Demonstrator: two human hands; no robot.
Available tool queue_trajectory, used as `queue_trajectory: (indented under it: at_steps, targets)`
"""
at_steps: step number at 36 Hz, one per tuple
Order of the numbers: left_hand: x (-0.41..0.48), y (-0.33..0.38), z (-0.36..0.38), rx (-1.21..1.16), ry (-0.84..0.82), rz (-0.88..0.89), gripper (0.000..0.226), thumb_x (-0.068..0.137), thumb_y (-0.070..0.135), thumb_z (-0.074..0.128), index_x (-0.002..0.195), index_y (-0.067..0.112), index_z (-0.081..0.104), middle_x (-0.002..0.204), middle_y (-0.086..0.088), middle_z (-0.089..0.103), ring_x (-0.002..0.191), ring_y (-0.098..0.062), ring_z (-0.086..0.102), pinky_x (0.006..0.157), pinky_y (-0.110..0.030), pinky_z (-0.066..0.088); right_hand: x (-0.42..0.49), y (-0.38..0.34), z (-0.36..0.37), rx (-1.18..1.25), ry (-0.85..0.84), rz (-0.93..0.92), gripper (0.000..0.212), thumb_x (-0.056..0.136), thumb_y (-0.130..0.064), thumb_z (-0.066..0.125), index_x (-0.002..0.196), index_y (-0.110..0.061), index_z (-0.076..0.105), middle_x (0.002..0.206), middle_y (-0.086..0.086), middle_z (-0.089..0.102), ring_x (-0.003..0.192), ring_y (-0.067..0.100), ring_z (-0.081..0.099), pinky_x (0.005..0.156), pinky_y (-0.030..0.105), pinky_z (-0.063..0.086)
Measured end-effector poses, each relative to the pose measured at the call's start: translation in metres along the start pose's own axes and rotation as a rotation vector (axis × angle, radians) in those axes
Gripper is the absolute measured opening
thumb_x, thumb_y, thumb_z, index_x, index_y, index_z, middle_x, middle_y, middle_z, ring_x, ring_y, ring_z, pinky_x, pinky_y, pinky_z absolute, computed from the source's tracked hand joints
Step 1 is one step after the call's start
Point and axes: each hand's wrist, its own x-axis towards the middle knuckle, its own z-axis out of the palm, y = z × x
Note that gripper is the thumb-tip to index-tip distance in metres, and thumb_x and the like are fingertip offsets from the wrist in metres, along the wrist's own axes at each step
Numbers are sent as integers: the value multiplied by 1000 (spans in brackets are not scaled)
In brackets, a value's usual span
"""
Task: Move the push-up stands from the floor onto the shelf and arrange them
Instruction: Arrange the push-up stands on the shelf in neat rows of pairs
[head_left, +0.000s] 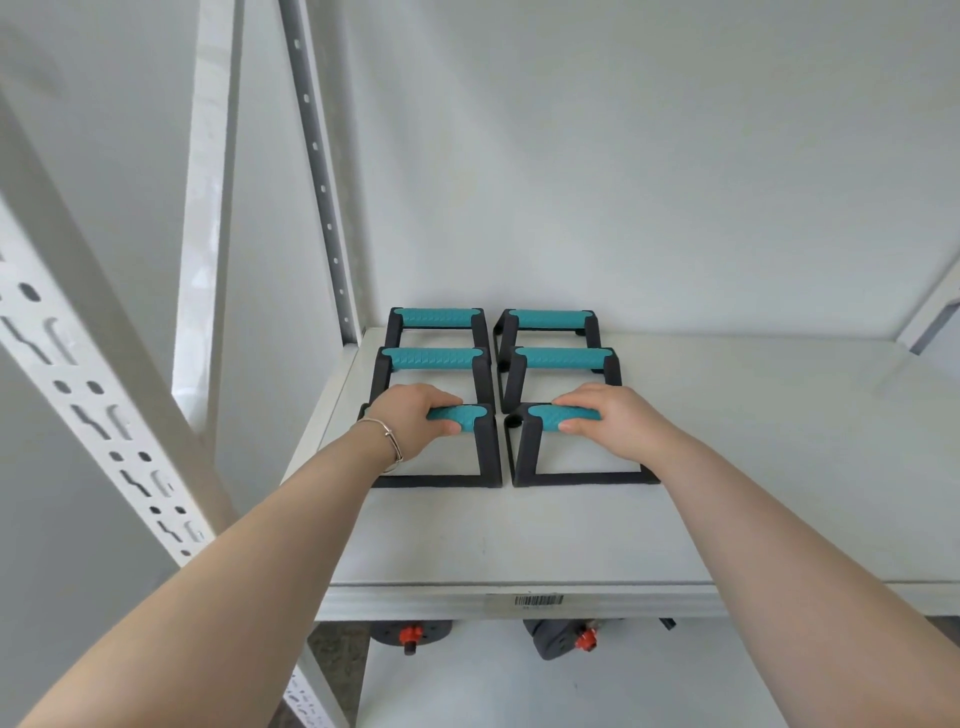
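Several push-up stands with black frames and teal grips stand in two columns on the white shelf (753, 467). My left hand (415, 423) is closed around the grip of the front left stand (488, 452). The grip of the front right stand (524, 452) is held by my right hand (608, 418). Both front stands rest flat on the shelf, side by side. Behind them are a middle left stand (434, 358), a middle right stand (563, 358), a back left stand (436, 318) and a back right stand (546, 318), against the back wall.
A white perforated upright (104, 395) rises at the left, a grey slotted post (322, 197) at the shelf's back left corner. A barcode label (537, 601) is on the shelf's front edge. Dark weights with orange knobs (584, 639) lie on the level below.
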Motion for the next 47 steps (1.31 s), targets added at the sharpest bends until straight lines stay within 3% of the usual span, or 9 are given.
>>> queue_trajectory:
  at_steps: [19,31,37,41,47]
  targets:
    - [1,2,1,36,-14,11,41,93,40,55,133,33,53,125,5,62,110,-17,54,96,-33,47,-2,-2,2,-38,25,-13,34,88,-39,63,121,-30,64,112,-8,62,108,16,55,96,43,46]
    - [2,6,0,83,-25,6,46,94,46,49,137,30,49,130,2,58,114,-19,52,98,-33,45,-8,-13,0,-125,35,-18,38,92,-35,60,128,-24,59,119,-4,60,114,16,51,96,29,40]
    - [11,13,-4,3,65,-11,49,93,51,48,136,28,50,136,2,55,124,-20,49,106,-35,40,3,-15,-7,-55,-6,20,42,90,-41,61,127,-23,60,123,-5,60,118,13,52,103,33,41]
    - [28,14,-8,48,157,-5,48,93,49,49,137,28,49,143,0,48,131,-21,42,111,-35,33,20,-20,-14,-62,68,-39,40,91,-36,61,127,-18,60,125,-1,60,120,15,52,100,24,36]
    - [59,12,-16,176,177,34,49,92,48,51,137,30,45,142,4,46,131,-22,39,109,-42,36,62,-14,-27,-154,118,-73,40,91,-33,62,129,-21,59,134,1,57,129,20,45,107,31,33]
